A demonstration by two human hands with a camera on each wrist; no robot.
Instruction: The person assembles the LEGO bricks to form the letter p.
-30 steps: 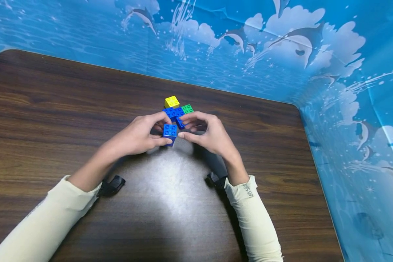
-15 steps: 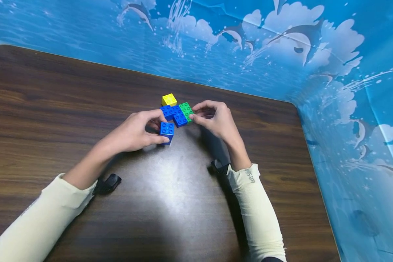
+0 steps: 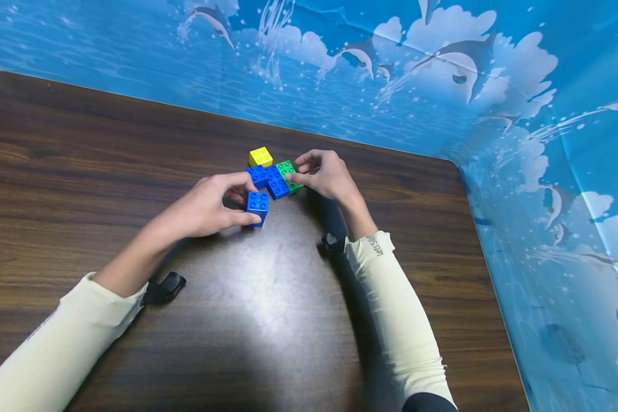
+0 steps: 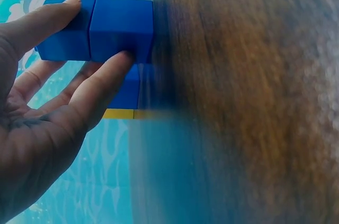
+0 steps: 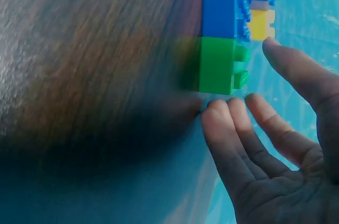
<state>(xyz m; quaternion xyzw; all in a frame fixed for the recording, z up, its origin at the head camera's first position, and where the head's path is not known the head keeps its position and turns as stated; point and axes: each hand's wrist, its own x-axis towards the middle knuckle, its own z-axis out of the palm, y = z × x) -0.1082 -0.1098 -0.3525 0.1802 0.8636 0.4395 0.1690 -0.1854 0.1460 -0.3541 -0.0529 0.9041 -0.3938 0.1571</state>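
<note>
Between thumb and fingers, my left hand [image 3: 208,206] pinches a stack of two blue bricks [image 3: 257,201]; the left wrist view shows the seam between the two blue bricks [image 4: 119,30]. Just beyond it on the table lie more blue toy bricks [image 3: 278,186], set side by side with a green brick [image 3: 286,167]. My right hand [image 3: 324,174] is at the green brick's right side, its thumb overlapping the brick from above. In the right wrist view, the fingertips [image 5: 214,110] are right at the end of the green brick [image 5: 216,65], with the thumb spread away.
A yellow brick [image 3: 260,156] sits behind the blue ones. The dark wooden table [image 3: 134,143] ends at the back and right against a blue curtain [image 3: 340,91] printed with dolphins. Black wrist devices [image 3: 166,287] hang under both forearms.
The right hand has moved from over the blue bricks to the right side of the green brick, uncovering the bricks. The left hand keeps holding its blue stack.
</note>
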